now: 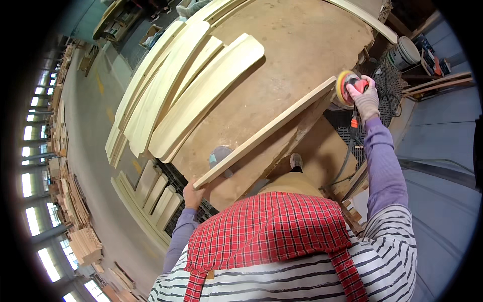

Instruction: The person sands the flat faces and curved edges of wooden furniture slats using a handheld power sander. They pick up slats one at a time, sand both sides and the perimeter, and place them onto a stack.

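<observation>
A long pale wooden board [266,132] runs diagonally over the workbench [307,40], with a narrow edge facing up. My left hand [192,195] is closed round its near left end, the fingers partly hidden. In a light glove, my right hand [366,98] grips a red power sander [356,86] with a yellow-edged round pad. The pad is tilted up on its side, right by the board's far right end; whether they touch I cannot tell. From the sander hangs a dark cord with an orange piece. A grey round disc [220,155] lies beside the board.
Several curved pale wooden slats [206,98] lie overlapping on the bench's left side. Below them, more cut pieces [156,194] stand by the bench's left edge. A white bucket [404,53] and black mesh [385,90] are at the right. Stacked timber [83,246] lines the far left.
</observation>
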Action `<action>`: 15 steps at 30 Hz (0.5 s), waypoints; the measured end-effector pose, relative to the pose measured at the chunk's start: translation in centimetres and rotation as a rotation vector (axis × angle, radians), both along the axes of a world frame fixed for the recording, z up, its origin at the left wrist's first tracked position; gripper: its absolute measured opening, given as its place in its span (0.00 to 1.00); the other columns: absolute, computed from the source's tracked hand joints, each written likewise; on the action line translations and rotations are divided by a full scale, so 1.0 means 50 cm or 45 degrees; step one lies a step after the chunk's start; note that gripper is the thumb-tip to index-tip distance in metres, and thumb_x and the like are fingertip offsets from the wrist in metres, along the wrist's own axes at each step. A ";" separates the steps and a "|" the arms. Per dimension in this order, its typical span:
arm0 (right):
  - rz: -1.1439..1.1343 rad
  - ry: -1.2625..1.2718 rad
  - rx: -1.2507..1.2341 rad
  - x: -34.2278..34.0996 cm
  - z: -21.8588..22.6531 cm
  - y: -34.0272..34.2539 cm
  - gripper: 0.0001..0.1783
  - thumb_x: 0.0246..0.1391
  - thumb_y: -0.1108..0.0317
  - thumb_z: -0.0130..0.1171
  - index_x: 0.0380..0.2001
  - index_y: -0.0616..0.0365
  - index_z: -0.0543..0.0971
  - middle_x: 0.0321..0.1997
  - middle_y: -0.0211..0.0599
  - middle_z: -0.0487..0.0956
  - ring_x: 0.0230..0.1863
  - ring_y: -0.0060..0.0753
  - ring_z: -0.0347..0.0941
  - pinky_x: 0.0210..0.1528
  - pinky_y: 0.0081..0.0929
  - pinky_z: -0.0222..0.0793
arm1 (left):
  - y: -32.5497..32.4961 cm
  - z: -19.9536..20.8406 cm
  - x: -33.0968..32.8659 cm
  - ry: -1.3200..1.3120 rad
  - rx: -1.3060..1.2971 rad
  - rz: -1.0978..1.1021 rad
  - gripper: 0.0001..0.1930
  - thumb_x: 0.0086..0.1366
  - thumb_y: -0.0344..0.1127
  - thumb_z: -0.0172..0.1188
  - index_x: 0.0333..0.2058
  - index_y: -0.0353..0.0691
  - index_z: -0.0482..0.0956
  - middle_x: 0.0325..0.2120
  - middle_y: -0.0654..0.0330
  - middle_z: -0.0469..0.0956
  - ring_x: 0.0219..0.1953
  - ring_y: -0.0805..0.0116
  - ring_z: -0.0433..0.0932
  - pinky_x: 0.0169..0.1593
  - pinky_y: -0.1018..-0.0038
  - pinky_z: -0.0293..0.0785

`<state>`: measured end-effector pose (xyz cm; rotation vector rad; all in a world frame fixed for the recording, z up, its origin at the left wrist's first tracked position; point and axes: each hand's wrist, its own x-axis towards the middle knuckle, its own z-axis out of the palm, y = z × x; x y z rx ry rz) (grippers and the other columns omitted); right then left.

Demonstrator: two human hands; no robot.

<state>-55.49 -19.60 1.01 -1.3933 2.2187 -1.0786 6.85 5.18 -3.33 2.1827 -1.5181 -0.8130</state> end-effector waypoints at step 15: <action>0.069 -0.349 0.021 -0.042 -0.083 0.248 0.36 0.39 0.62 0.76 0.53 0.52 0.73 0.52 0.45 0.75 0.54 0.46 0.72 0.59 0.40 0.68 | -0.543 0.297 -0.483 0.299 -0.020 -0.323 0.20 0.61 0.46 0.68 0.39 0.30 0.84 0.28 0.54 0.84 0.28 0.68 0.83 0.32 0.72 0.79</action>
